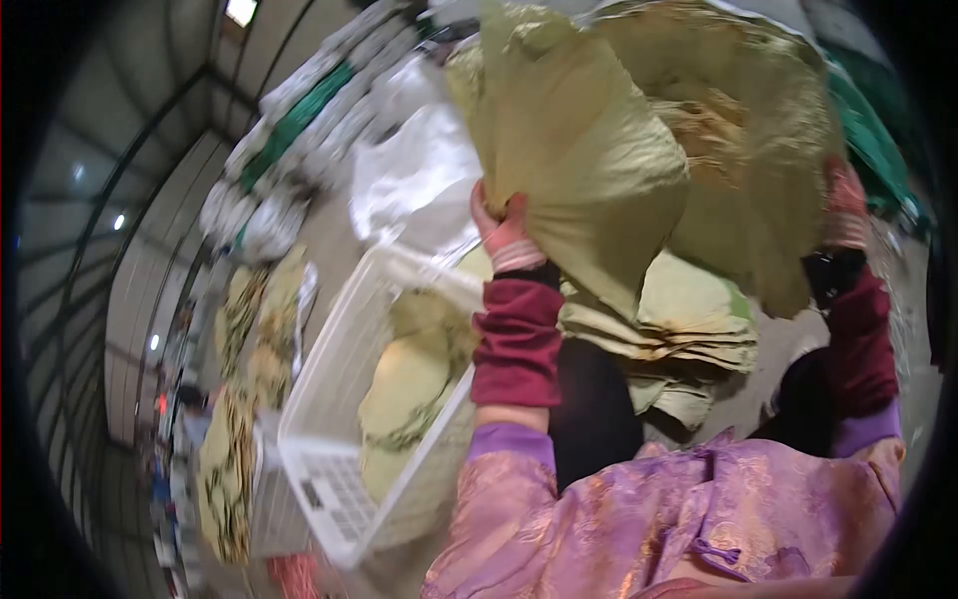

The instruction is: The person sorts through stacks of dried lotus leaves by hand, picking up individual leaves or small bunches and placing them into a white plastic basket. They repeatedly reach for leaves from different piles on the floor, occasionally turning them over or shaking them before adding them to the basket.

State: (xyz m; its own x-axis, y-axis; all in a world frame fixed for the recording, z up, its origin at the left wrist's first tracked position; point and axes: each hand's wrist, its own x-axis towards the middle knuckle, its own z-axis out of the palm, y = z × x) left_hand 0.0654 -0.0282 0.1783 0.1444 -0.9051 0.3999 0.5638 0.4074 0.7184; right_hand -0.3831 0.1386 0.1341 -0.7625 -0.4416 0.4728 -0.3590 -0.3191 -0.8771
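Leaf [589,170], large, dry, yellow-green, raised in front of the person at upper middle, above the leaf stack. Head view: left hand [507,238] holds it, thumb and fingers pinched on its lower left part; the sheet fans up and to the right of the hand in creased folds. Right hand [843,205] is at the right edge of the spread brown-patched part [704,130], fingers partly hidden, so exact grip can't be told. Can't tell either if the two parts are one leaf or two overlapping. Hands well apart, leaf material between them.

Leaf stack [689,344] below, between the knees, layers flat, edges brown and ragged. White crate [334,349] to the left of the stack, tilted in view, more leaves [409,379] inside it. Further left on the floor, long leaf piles [235,479]; red strands [294,574] near the crate's lower end. White sacks [384,90] heaped at upper left, a green one [299,120] among them; green sheet [873,150] at upper right. Person wears maroon cuffs [517,339] over a purple patterned top [649,509]. Right cuff in shadow.
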